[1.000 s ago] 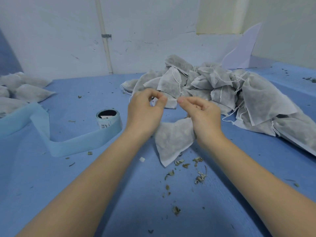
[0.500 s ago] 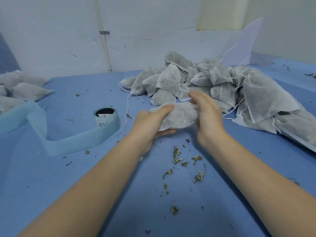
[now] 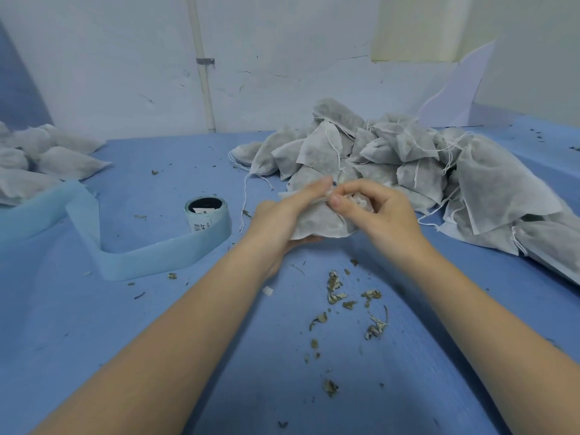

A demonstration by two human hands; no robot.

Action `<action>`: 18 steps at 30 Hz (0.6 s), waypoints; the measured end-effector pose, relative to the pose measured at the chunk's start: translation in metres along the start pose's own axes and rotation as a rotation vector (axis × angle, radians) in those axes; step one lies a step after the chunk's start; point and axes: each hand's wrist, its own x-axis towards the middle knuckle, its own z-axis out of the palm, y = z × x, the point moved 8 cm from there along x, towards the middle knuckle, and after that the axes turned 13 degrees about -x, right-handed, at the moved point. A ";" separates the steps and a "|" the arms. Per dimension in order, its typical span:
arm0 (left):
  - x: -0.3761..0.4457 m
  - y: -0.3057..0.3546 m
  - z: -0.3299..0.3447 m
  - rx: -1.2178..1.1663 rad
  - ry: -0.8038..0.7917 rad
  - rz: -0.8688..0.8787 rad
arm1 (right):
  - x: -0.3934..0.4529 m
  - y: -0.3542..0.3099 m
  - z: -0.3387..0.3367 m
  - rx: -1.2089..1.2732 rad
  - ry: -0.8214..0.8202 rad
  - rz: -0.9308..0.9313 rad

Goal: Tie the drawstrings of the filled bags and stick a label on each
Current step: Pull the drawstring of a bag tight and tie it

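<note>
A filled grey fabric bag [image 3: 317, 222] lies across my left hand [image 3: 282, 218], which cups it from below and behind with the fingers reaching up over its top edge. My right hand [image 3: 376, 211] sits at the bag's right end, thumb and curled fingers pinching the gathered white mouth of the bag. The drawstring itself is hidden between the fingers. A roll of labels [image 3: 205, 216] stands to the left of my hands, its pale blue backing strip [image 3: 150, 262] trailing away over the table.
A big heap of filled grey bags [image 3: 392, 158] with loose white strings lies behind and right of my hands. Several more bags [image 3: 47, 158] lie at the far left. Dried leaf crumbs [image 3: 351, 306] litter the blue table [image 3: 110, 340] near me.
The bag hung below my pinching hands, then was lifted and turned sideways. Now my left hand cradles it while my right hand has moved to its gathered end.
</note>
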 end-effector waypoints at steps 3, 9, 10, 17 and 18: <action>0.002 0.002 -0.011 0.049 0.084 0.042 | 0.000 0.000 -0.001 -0.037 0.000 -0.004; -0.009 0.017 -0.020 0.162 0.100 0.101 | 0.004 -0.006 0.006 -0.007 -0.026 -0.018; -0.012 0.020 -0.023 0.163 0.111 0.111 | 0.005 -0.009 0.009 0.009 -0.033 -0.023; -0.023 0.069 -0.067 0.157 0.274 0.296 | 0.019 -0.022 0.061 0.302 -0.165 0.182; -0.023 0.080 -0.078 0.153 0.327 0.331 | 0.022 -0.023 0.070 0.395 -0.203 0.233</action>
